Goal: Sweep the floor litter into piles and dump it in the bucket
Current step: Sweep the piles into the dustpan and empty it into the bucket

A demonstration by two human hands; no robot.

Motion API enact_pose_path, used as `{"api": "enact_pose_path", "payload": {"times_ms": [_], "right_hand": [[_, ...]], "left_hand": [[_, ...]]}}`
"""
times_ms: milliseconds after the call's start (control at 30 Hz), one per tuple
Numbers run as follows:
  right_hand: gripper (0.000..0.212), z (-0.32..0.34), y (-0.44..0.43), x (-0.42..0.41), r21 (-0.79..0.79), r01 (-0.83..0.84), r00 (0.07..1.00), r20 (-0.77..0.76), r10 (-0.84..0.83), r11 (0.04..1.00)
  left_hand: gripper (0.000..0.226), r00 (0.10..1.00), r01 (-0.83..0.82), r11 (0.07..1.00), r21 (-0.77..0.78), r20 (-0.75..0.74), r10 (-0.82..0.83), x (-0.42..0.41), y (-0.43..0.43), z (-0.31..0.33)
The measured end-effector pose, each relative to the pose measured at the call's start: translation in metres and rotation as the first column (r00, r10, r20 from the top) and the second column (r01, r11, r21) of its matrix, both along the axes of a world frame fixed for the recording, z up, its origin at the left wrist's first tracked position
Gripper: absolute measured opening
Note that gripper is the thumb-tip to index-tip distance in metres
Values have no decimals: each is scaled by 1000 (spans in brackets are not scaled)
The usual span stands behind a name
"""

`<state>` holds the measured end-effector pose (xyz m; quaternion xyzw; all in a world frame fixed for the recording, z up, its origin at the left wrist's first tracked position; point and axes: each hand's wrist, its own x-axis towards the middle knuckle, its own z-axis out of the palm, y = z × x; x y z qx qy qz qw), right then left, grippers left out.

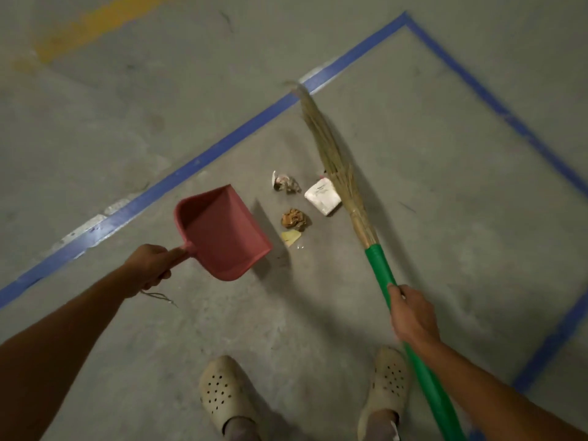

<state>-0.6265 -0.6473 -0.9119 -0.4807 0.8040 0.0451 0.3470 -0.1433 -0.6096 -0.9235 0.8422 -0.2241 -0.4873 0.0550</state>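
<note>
Floor (413, 154), litter (296, 219) beyond left grip (149, 268), right grip (412, 313)

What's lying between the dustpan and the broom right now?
Head view: four litter pieces on the floor: crumpled wrapper, white packet, brown wad, yellow scrap.

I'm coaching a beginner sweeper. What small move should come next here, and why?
Probably lower the pink plastic dustpan, held by the left hand, to the floor beside the litter. It seems raised, while the green-handled straw broom in the right hand lies against the white paper packet opposite.
</note>
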Motion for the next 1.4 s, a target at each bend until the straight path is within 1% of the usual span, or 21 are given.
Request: {"api": "enact_pose_path", "payload": {"times_ms": [100,167,233,333,433,500,600,700,767,833,900,1000,1100,1200,1300,1400], "right_hand": [[52,-35,-42,-21,15,19,996,-82,-17,1000],[56,-57,-60,-33,51,2,991,-136,5,999],[48,-72,-67,-42,71,-74,978,-192,86,995],[40,-85,-64,-60,38,-235,942,-236,238,971],[39,-92,-49,-82,31,-388,880,-286,380,921],[39,-89,-34,-96,57,-450,846,-292,446,891],[36,-75,-7,-118,94,-453,847,-267,461,887],[37,-60,15,-138,105,-400,872,-262,414,910],[37,-53,21,-145,99,-352,894,-259,366,931],[37,-51,16,-148,77,-321,911,-249,330,944],[37,-51,1,-145,42,-309,920,-238,310,950],[41,-55,-35,-133,-23,-330,916,-248,315,944],[44,-59,-75,-116,-58,-402,880,-298,369,914],[44,-59,-105,-102,-31,-502,831,-295,472,864],[45,-55,-116,-102,-1,-588,776,-283,564,809],[48,-48,-107,-115,62,-652,708,-307,636,756]], "left_hand": [[62,995,63,998,13,75,-64,-7,-25,-22],[69,983,114,993,38,138,-118,-9,-43,-35],[77,966,187,981,55,169,-194,-10,-62,-42],[84,918,329,943,50,215,-332,-10,-92,-48],[77,849,470,882,40,251,-464,-11,-123,-51],[64,815,529,847,45,251,-522,-16,-138,-51],[48,776,592,805,39,244,-582,-27,-142,-47],[45,757,628,777,53,188,-625,-35,-128,-43],[47,757,633,770,79,145,-637,-38,-115,-44],[47,782,605,791,91,119,-611,-38,-100,-44],[48,813,558,824,99,137,-566,-30,-86,-43],[55,850,472,876,96,212,-481,-13,-73,-36],[68,867,408,911,60,287,-407,-3,-74,-28],[78,871,394,918,53,298,-391,-6,-83,-25],[77,852,429,899,84,293,-434,-13,-91,-29],[64,832,473,875,104,273,-483,-20,-93,-34]]}}
